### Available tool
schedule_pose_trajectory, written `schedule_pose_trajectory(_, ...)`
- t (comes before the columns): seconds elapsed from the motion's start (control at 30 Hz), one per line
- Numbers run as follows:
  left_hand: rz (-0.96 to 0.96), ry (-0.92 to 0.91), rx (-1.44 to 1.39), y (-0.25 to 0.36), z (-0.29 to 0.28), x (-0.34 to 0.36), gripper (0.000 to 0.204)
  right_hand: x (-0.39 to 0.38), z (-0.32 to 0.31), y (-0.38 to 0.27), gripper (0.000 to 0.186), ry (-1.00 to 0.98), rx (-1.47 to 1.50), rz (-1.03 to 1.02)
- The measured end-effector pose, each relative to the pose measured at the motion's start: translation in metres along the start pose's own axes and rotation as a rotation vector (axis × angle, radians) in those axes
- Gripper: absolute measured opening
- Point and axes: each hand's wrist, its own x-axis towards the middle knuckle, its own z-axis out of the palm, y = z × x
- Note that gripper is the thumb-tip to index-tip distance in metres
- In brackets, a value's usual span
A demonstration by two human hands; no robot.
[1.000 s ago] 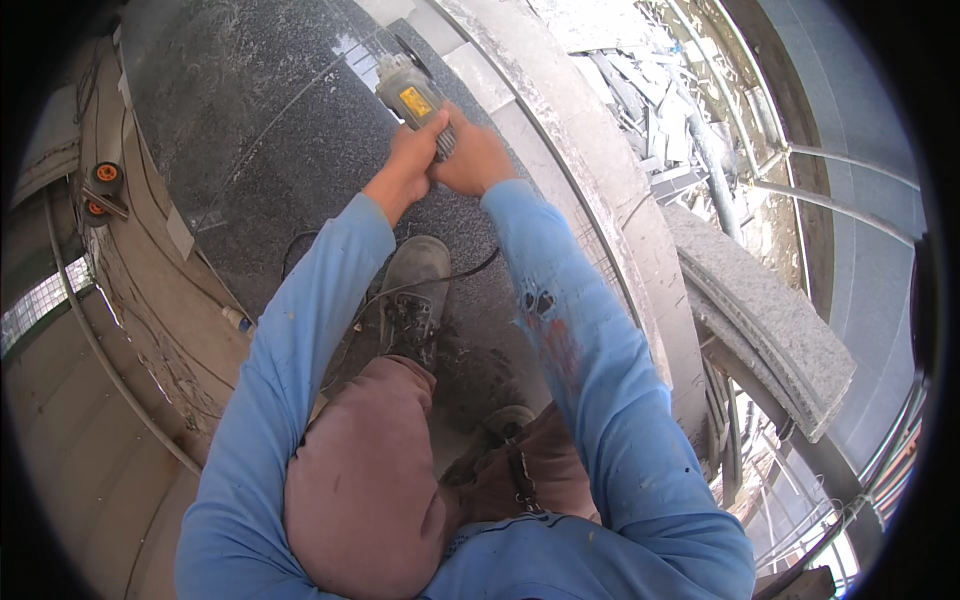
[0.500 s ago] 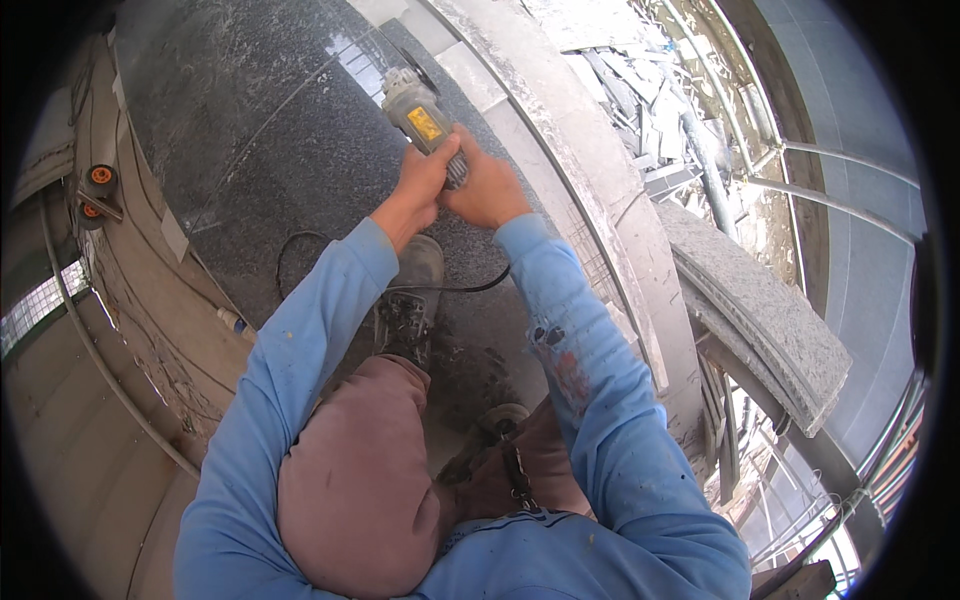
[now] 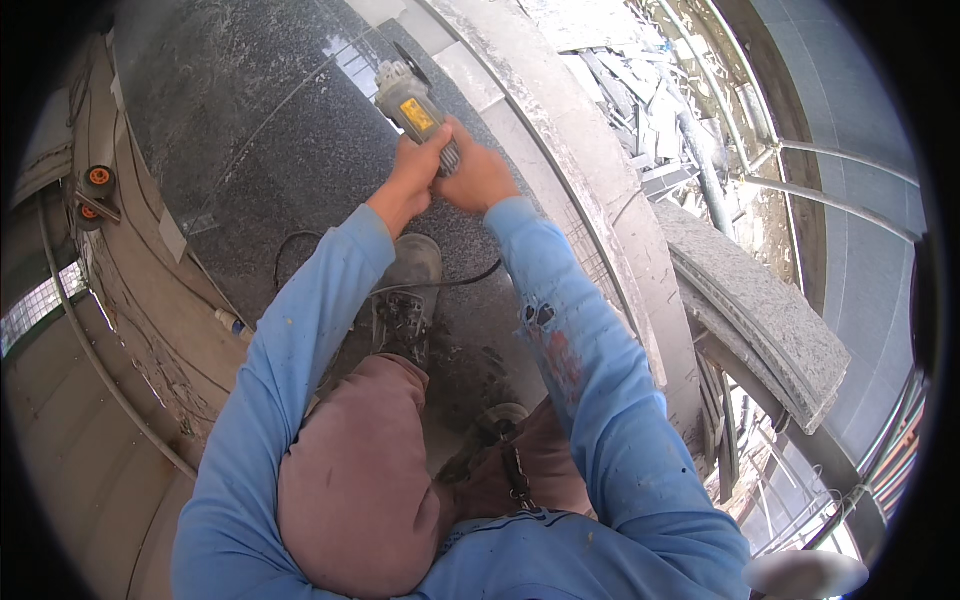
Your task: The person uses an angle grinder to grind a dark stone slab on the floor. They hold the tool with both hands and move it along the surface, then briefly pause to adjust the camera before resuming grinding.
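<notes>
The left hand [image 3: 408, 178] and the right hand [image 3: 480, 175] are both holding the back end of the grey grinder [image 3: 418, 108], closed snugly round it; the fingers underneath are hiding, so how they are curling there is hard to tell. To do this well, both hands should be gripping tight and steady, without letting the grinder twist. The thin disc [image 3: 413, 65] is sticking out at the front right of the grinder, so all the fingers should be resting well behind it, as they are doing now. Whether the disc is touching anything is too hard to tell. The dark slab [image 3: 270, 130] is lying under the grinder. Behind the grinder, nearer the person, a boot [image 3: 417, 262] is standing, and the black cord [image 3: 465, 281] is crossing there; it should be lying away from the disc. A pale ledge [image 3: 525, 165] is running along to the right of the grinder
</notes>
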Motion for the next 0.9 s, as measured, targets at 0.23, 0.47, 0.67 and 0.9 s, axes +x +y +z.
schedule_pose_trajectory(0.23,0.010,0.013,-0.006,0.001,-0.010,0.017,0.054,0.010,0.000,-0.007,0.096,-0.025,0.011,-0.005)
schedule_pose_trajectory(0.47,-0.012,0.005,-0.002,0.014,-0.008,0.019,0.057,0.024,0.000,-0.008,0.099,-0.036,0.003,0.009)
schedule_pose_trajectory(0.67,-0.026,0.001,-0.010,0.019,-0.019,0.034,0.059,0.038,0.005,-0.014,0.092,-0.013,-0.057,-0.040)
schedule_pose_trajectory(0.9,-0.031,0.008,-0.007,0.016,-0.004,0.003,0.056,0.016,0.005,-0.006,0.091,0.019,-0.042,-0.059)
